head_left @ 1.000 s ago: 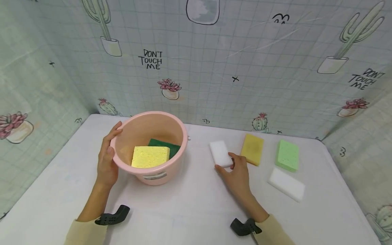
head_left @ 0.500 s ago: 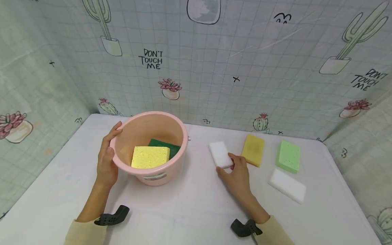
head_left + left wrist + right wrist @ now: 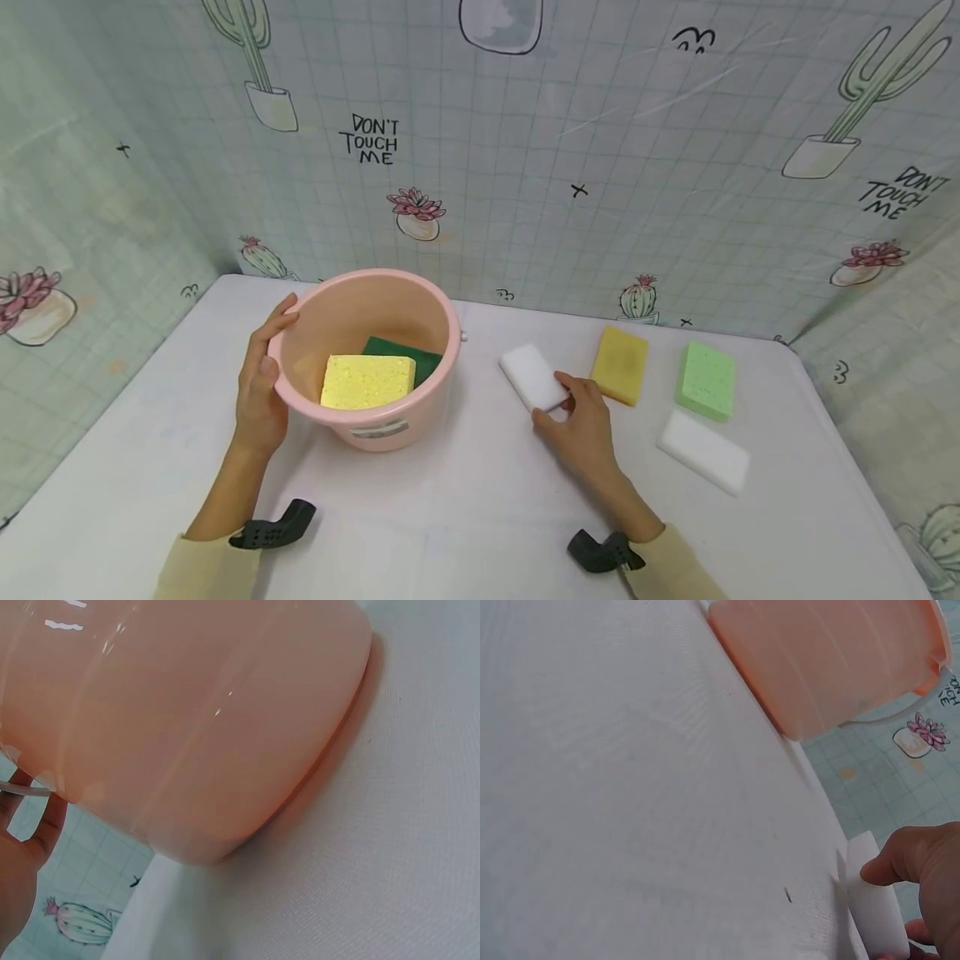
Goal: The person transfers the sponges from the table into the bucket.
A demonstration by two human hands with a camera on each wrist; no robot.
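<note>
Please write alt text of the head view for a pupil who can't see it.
A person's right hand pinches a white block while the left hand holds a pink bucket containing a light yellow sponge and a dark green pad. To the right, a darker yellow pad, a light green sponge and a second white block lie on a white table.

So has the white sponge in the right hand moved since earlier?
Yes: in the head view, the held white sponge has swung its far end left, away from the light green sponge.
</note>
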